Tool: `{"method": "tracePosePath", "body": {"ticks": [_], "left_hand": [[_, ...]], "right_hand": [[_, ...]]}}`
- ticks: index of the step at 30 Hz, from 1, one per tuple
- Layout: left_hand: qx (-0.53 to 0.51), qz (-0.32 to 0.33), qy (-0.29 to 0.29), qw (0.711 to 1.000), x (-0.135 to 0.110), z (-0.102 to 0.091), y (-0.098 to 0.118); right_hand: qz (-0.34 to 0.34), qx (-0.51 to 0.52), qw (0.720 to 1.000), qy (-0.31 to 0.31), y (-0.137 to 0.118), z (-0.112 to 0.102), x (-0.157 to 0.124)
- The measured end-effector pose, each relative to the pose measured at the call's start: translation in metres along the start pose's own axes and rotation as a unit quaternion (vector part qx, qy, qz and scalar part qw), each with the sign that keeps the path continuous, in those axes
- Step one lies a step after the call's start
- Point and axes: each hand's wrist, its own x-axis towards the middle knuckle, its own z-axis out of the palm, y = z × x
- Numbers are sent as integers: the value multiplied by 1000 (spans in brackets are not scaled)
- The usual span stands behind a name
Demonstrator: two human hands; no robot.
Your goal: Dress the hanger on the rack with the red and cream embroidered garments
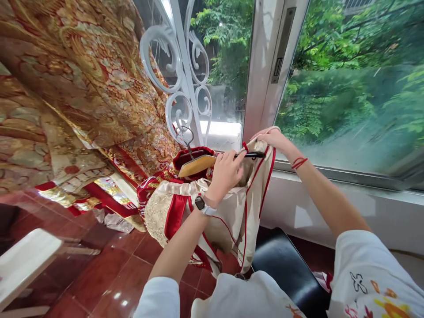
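My left hand (228, 171), with a watch on its wrist, is closed round the middle of a clothes hanger (197, 165). The hanger's near arm looks golden, its other end shows black, and its metal hook points up beside the white scrollwork. A cream garment (232, 212) with red trim hangs below my hands. Its upper edge is bunched at the black end, where my right hand (270, 136) grips the fabric from above; the fingertips are partly hidden. Close behind the hanger is a red garment (194, 152) with gold embroidery.
Large gold-and-red brocade garments (82, 79) hang at the left. A white scrolled metal rack (188, 66) stands before the window (344, 88). Below are a black seat (285, 260), a white stool (29, 260), a crumpled plastic bag (117, 222) and red floor tiles (109, 274).
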Motion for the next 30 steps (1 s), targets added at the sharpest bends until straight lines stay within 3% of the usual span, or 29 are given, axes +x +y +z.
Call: {"method": "tracePosePath", "body": {"ticks": [5,7,10,12,15,18,21,26,30], "left_hand": [[27,-12,3,1000,0,8,-1],[48,-21,11,999,1,14,1],[72,-28,9,997,0,24,0],[76,-24,-12,997,-3,29,-7],[67,9,-48,997,-9,27,-16],[36,21,-53,998,-17,16,-13],[-21,11,-35,999,-34,7,-1],[-99,-6,16,995,-85,-5,2],[-29,-93,43,994,-103,-17,-10]], "right_hand": [[-12,-30,999,-25,-46,-12,8],[-24,-43,999,-5,-68,0,-2],[-106,-74,991,31,-86,39,-36],[-166,-98,980,51,-78,72,-65],[-182,-132,974,38,-35,107,-102],[-155,-150,976,-3,16,115,-120],[-107,-178,978,-19,45,103,-128],[-91,-172,981,-22,45,92,-139],[-56,-129,990,7,32,102,-143]]}}
